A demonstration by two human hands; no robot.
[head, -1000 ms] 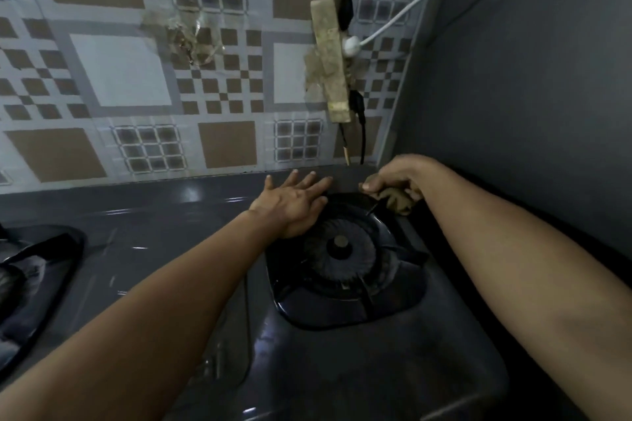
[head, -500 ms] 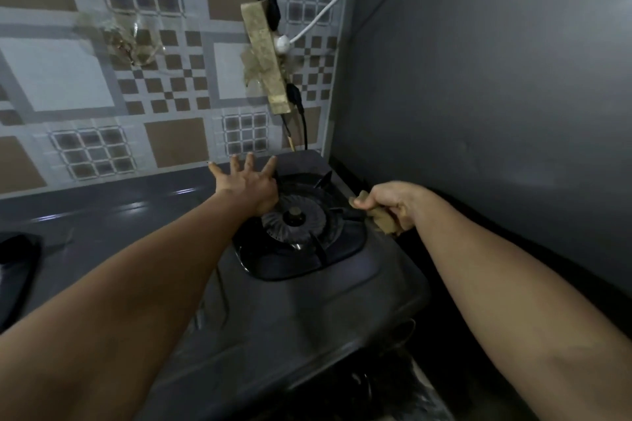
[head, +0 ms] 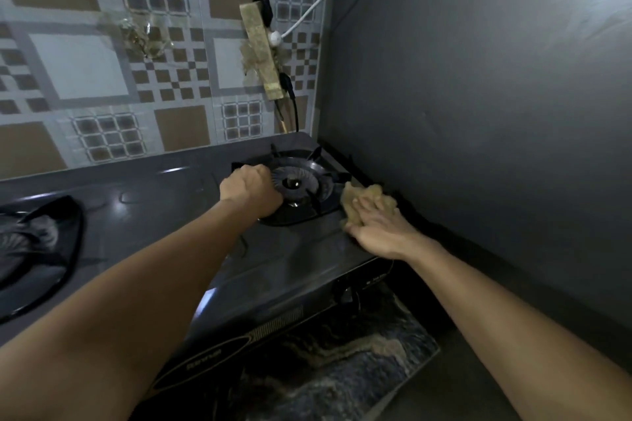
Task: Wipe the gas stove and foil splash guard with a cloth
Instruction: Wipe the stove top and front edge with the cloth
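Your right hand [head: 379, 232] lies flat, fingers spread, pressing the crumpled tan cloth [head: 366, 196] onto the dark grey metal gas stove [head: 290, 260] at its right edge, beside the dull grey foil splash guard [head: 478, 96]. The cloth looks soft and light: pin it under your palm. Your left hand [head: 251, 190] is closed on the black burner grate [head: 318, 196].

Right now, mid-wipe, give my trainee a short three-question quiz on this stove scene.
1. True or false: the right hand presses the cloth flat on the stove top.
2. Where does the left hand rest?
A. on the wall tiles
B. at the burner's pan support
C. on the control knob
3. Fill in: the cloth lies between the burner and the grey ____ on the right.

Key: 1 true; 2 B; 3 splash guard.
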